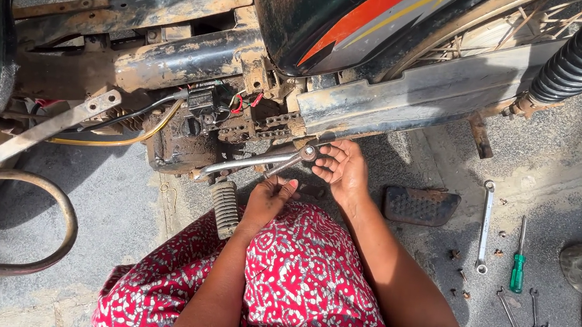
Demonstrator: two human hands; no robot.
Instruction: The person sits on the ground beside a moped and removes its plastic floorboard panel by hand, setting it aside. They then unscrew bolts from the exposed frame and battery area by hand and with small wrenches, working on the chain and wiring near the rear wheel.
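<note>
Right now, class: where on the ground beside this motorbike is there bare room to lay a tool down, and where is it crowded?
Bare ground lies between the curved bar and the footpeg. Another free patch sits between the rubber pad and the long spanner. It is crowded right of that spanner: screwdriver, small spanners, loose bolts.

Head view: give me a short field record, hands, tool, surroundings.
left hand: grips handles of metal pliers
right hand: open palm beside the pliers' head, under the muddy motorcycle frame
pliers head: at the frame's lower edge
ground right: silver spanner, green-handled screwdriver, black rubber footrest pad
lap: red patterned cloth
</note>
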